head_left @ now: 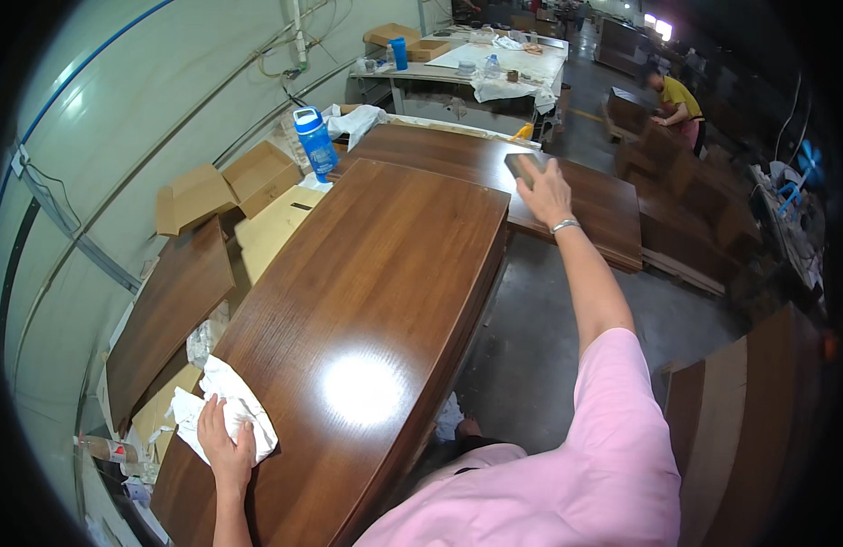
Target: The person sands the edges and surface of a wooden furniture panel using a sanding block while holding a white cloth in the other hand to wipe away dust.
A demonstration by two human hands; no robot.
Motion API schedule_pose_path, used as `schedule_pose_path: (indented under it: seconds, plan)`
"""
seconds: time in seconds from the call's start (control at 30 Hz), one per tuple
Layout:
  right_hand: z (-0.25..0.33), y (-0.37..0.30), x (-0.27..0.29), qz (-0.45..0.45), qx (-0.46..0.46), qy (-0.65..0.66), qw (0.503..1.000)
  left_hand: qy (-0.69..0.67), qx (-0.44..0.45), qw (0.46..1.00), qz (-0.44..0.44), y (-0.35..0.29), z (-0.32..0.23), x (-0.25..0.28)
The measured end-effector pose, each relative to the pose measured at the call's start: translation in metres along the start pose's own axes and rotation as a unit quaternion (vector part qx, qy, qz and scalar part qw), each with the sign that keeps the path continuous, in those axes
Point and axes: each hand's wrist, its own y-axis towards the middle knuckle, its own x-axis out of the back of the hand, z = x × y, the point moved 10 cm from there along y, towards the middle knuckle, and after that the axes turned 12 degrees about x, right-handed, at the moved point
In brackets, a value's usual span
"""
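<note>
My left hand (pixel 226 444) is closed on a crumpled white cloth (pixel 242 394), pressing it against the left edge of a glossy brown wood panel (pixel 367 264). My right arm reaches far forward. Its hand (pixel 546 193) grips a small grey-brown block, which looks like a sanding block (pixel 522 165), over a second brown panel (pixel 595 202) lying crosswise beyond the first. A bright lamp reflection shows on the near panel. My right fingertips partly cover the block, and its underside is hidden.
At the left stand a blue bottle (pixel 315 143), an open cardboard box (pixel 260 178) and a leaning brown board (pixel 171 314). A cluttered white table (pixel 540 66) is behind. A person in yellow (pixel 679 100) bends over panels at the far right. Stacked boards (pixel 745 410) stand at my right.
</note>
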Motion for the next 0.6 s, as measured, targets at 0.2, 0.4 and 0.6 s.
schedule_pose_path:
  seconds: [0.2,0.4,0.6]
  plan:
    - [0.069,-0.041,0.023,-0.070,0.016,0.174,0.982,0.001,-0.005,1.000,-0.005,-0.003,0.000,0.000]
    - [0.260,-0.175,0.107,-0.021,0.173,0.269,0.947,0.009,-0.009,1.000,-0.021,-0.004,0.005,0.002]
    - [0.402,-0.278,0.182,0.014,0.347,0.396,0.850,-0.009,-0.020,0.999,-0.045,0.002,0.009,-0.003]
